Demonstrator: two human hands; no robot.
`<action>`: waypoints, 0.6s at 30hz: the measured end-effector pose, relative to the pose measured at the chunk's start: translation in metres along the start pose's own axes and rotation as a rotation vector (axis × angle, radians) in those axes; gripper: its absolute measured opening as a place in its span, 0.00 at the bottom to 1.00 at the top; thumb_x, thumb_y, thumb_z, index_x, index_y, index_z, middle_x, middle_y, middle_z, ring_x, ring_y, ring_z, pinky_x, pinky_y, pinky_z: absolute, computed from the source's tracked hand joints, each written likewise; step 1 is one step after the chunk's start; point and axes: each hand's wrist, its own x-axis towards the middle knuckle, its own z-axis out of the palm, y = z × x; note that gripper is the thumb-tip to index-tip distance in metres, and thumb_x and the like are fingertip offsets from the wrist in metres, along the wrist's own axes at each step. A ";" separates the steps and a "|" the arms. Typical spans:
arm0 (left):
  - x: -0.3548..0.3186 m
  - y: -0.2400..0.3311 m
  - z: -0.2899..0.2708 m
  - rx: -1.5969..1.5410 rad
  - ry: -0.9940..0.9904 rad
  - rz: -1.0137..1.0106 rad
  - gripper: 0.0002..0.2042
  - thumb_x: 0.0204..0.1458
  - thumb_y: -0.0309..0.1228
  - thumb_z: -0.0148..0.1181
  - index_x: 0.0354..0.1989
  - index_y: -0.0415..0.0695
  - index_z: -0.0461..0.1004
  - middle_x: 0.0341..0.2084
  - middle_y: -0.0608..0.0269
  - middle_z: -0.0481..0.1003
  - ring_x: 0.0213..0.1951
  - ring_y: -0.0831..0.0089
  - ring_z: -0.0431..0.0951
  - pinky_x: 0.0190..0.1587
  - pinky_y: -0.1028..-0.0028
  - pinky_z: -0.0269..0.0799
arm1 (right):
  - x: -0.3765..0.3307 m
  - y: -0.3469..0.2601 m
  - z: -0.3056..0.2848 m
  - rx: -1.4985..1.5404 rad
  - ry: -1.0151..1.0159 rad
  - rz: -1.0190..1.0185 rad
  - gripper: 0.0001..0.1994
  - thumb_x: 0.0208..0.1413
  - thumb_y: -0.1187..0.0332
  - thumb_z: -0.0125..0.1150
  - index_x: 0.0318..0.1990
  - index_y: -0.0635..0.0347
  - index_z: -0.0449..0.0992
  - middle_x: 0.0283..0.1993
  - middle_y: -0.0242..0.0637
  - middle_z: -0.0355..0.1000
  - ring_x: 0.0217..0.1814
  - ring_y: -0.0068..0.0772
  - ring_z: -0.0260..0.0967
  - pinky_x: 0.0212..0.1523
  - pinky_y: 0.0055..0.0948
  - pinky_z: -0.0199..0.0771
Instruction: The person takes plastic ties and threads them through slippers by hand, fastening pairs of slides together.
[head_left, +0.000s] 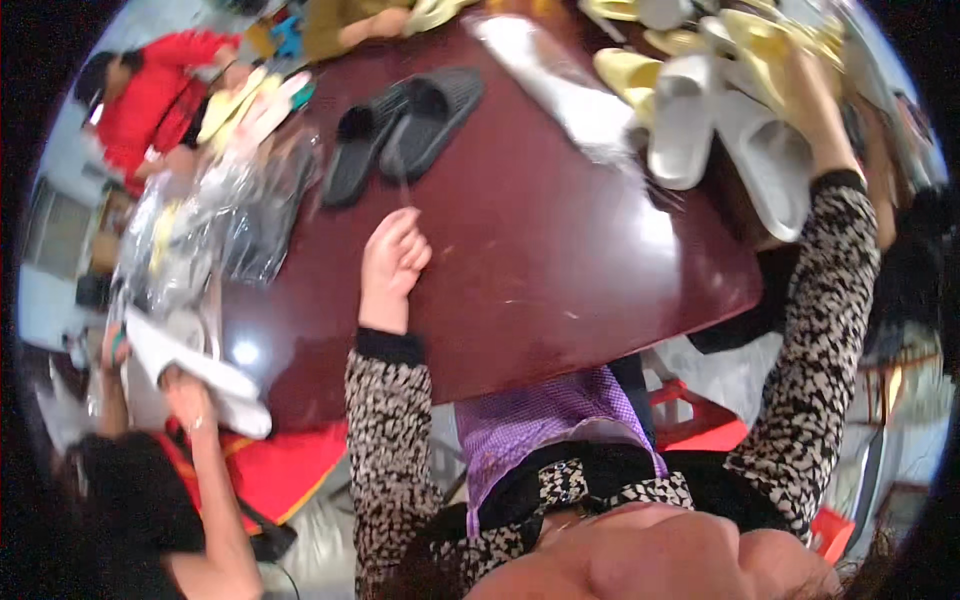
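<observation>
My left hand [397,252] is raised over the near part of the table, its fingers curled closed. From its fingertips a thin clear strand [405,192] runs up toward the slippers. A pair of dark grey slippers [430,125] lies just beyond that hand, one overlapping the other. Stretched out to the far right, my right hand [803,85] touches a yellow slipper [755,55] in a heap; its fingers are blurred and partly hidden. Two light grey slippers [683,125] lie at the near side of this heap.
A crumpled clear plastic bag [560,90] lies on the dark red table [520,260]. At the left, a person's hands hold white slippers [195,370] beside bagged slippers [250,220]. Someone in red [165,100] is at the far left. A red stool [695,415] stands below the table edge.
</observation>
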 end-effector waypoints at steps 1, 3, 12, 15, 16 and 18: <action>0.000 -0.002 0.000 0.012 0.014 -0.009 0.02 0.55 0.27 0.50 0.32 0.44 0.68 0.07 0.75 0.51 0.08 0.83 0.49 0.12 0.79 0.45 | -0.011 -0.006 0.007 -0.128 0.268 -0.074 0.34 0.56 0.40 0.29 0.43 0.61 0.74 0.40 0.48 0.73 0.44 0.45 0.69 0.46 0.39 0.65; 0.007 -0.003 0.017 -0.015 0.003 -0.019 0.02 0.55 0.27 0.50 0.32 0.44 0.68 0.08 0.75 0.52 0.08 0.83 0.50 0.12 0.79 0.46 | 0.024 0.062 -0.015 -0.336 0.262 -0.033 0.34 0.55 0.39 0.31 0.44 0.58 0.74 0.43 0.45 0.73 0.47 0.43 0.68 0.49 0.37 0.62; -0.005 0.000 0.009 -0.010 0.007 -0.020 0.03 0.55 0.27 0.50 0.33 0.43 0.69 0.08 0.75 0.54 0.08 0.83 0.51 0.13 0.79 0.48 | 0.077 0.066 0.008 -0.289 0.146 -0.055 0.28 0.55 0.44 0.40 0.48 0.57 0.71 0.44 0.42 0.71 0.46 0.35 0.66 0.47 0.32 0.63; -0.016 0.006 -0.001 -0.009 0.063 0.005 0.03 0.55 0.27 0.50 0.33 0.42 0.70 0.08 0.75 0.54 0.08 0.83 0.51 0.13 0.78 0.48 | 0.082 0.050 0.036 -0.391 0.106 -0.142 0.25 0.54 0.47 0.44 0.48 0.56 0.71 0.42 0.41 0.70 0.44 0.33 0.66 0.44 0.31 0.64; -0.014 0.006 0.003 -0.007 0.043 -0.002 0.03 0.55 0.27 0.50 0.33 0.42 0.69 0.08 0.75 0.54 0.08 0.83 0.51 0.13 0.78 0.48 | 0.079 0.068 0.024 -0.452 0.110 -0.146 0.24 0.54 0.48 0.45 0.48 0.56 0.71 0.42 0.41 0.70 0.43 0.32 0.66 0.43 0.31 0.65; -0.011 0.005 0.003 -0.002 0.027 -0.012 0.03 0.55 0.27 0.50 0.33 0.42 0.69 0.08 0.75 0.54 0.08 0.82 0.51 0.13 0.78 0.49 | 0.073 0.062 0.022 -0.507 0.101 -0.157 0.23 0.53 0.49 0.46 0.48 0.56 0.70 0.41 0.41 0.70 0.42 0.31 0.66 0.42 0.31 0.65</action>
